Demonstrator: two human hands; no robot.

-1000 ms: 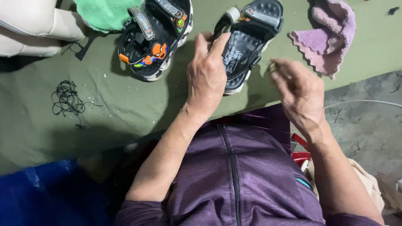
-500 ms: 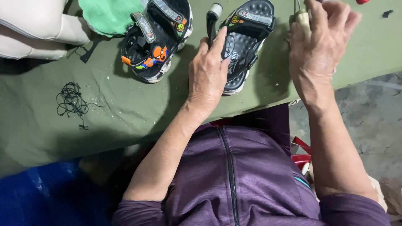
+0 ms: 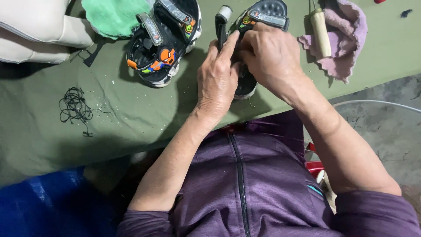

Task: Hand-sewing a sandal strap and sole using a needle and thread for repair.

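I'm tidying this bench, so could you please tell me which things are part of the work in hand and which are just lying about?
In hand:
left hand
right hand
black sandal under both hands

Lying about:
second sandal
green cloth
pink cloth
wooden-handled tool
tangle of black thread

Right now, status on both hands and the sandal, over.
Left hand and right hand both gripping black child's sandal on green cloth table. Second black cartoon-print sandal lies apart, left. Wooden-handled tool on pink rag, untouched.

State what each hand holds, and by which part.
Both the left hand and the right hand grip the black child's sandal around its middle straps.
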